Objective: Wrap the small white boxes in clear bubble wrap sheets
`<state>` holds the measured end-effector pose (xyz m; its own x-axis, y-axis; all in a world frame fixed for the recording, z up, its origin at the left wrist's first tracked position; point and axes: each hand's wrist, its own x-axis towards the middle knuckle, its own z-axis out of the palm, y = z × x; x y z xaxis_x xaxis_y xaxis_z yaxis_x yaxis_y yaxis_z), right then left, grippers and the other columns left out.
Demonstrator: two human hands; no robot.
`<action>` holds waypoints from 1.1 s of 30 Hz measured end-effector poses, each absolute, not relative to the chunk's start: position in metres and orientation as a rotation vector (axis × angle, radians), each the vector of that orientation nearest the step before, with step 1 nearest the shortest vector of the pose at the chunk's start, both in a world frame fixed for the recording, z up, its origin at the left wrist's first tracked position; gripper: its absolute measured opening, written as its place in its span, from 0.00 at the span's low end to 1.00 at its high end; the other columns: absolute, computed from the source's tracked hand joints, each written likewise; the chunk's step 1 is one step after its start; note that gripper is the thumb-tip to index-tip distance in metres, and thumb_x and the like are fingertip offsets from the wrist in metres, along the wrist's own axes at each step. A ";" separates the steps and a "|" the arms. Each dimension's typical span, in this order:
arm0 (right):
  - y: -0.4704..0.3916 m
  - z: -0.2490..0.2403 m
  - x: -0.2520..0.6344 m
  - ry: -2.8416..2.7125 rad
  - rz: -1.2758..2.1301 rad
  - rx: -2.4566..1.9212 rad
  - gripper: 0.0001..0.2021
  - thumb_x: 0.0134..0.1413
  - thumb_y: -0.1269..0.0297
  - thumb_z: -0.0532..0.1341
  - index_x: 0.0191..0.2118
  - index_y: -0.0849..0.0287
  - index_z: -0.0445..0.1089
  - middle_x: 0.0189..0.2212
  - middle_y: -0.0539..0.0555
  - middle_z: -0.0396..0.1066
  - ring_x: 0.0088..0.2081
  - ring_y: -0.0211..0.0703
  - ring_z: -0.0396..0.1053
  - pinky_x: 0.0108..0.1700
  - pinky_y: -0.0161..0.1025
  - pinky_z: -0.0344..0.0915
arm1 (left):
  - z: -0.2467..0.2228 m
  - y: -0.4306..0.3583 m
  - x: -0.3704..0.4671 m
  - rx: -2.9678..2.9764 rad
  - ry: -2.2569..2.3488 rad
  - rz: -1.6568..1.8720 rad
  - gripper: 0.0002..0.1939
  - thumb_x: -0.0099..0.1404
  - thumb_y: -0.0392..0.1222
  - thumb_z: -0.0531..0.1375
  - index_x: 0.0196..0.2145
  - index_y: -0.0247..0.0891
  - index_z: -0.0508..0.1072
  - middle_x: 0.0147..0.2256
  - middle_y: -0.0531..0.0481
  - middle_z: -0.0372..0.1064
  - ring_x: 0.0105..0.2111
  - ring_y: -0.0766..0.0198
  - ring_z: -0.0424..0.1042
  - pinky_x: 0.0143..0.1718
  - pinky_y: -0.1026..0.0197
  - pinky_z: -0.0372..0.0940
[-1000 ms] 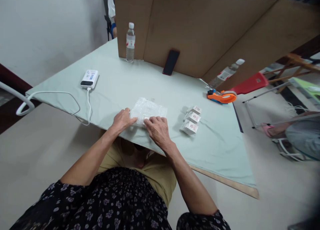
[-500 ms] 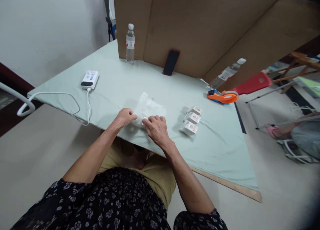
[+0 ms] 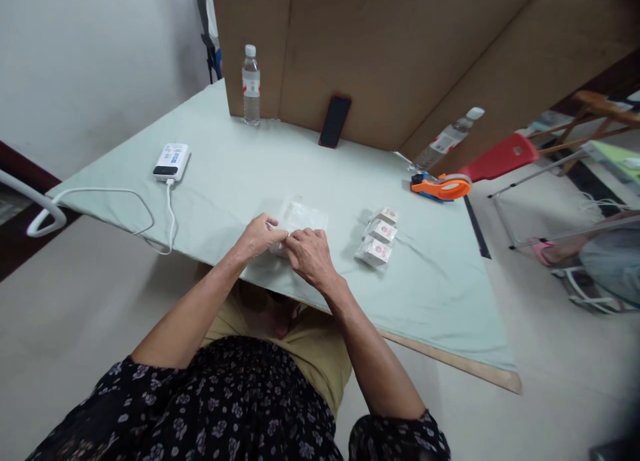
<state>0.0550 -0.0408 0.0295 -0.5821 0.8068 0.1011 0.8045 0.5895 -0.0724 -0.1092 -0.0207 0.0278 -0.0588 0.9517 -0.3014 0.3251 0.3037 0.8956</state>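
Close to the near edge of the desk (image 3: 440, 294), left hand (image 3: 259, 235) and right hand (image 3: 311, 254) drawn together over a bubble wrap sheet (image 3: 303, 218), fingertips of both pinching its near part, apparently folding it snug around something small inside, though what lies within stays hidden under the fingers. Forearms braced low across the desk edge, probably to steady the pinch. Wrap clear and crinkled, bunched into a small lumpy bundle, its far flap lying loose on the pale green cloth. Just to the right of the hands, three small wrapped packets (image 3: 379, 233) in a tidy row, each showing a red-and-white label through the clear film, laid close enough for easy reach. Further right, near the right edge, an orange tape dispenser (image 3: 442, 187). Toward the left edge, a white power bank (image 3: 171, 162) with its cable (image 3: 100, 193) trailing off the desk. At the far edge, a water bottle (image 3: 251, 85) and a dark phone (image 3: 335, 121) propped against a cardboard screen (image 3: 400, 61).
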 end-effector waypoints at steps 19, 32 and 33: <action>-0.041 0.038 0.050 -2.840 -0.119 -1.318 0.12 0.68 0.65 0.52 0.50 0.52 0.71 0.39 0.57 0.73 0.41 0.49 0.62 0.43 0.46 0.46 | 0.009 -0.011 -0.126 1.387 1.803 0.601 0.08 0.50 0.38 0.60 0.19 0.38 0.63 0.17 0.57 0.56 0.21 0.67 0.60 0.21 0.66 0.51; -0.042 0.043 0.051 -2.865 -0.087 -1.271 0.14 0.63 0.63 0.57 0.53 0.57 0.68 0.42 0.59 0.72 0.43 0.51 0.62 0.43 0.46 0.48 | 0.025 -0.014 -0.115 1.049 1.478 0.763 0.07 0.54 0.34 0.58 0.24 0.38 0.61 0.19 0.58 0.60 0.19 0.71 0.62 0.18 0.70 0.59; -0.044 0.044 0.053 -2.855 -0.063 -1.284 0.15 0.62 0.63 0.58 0.53 0.58 0.67 0.43 0.59 0.72 0.44 0.51 0.63 0.44 0.46 0.48 | 0.025 -0.013 -0.113 1.068 1.488 0.770 0.07 0.54 0.34 0.58 0.24 0.38 0.61 0.18 0.58 0.60 0.19 0.71 0.62 0.18 0.70 0.59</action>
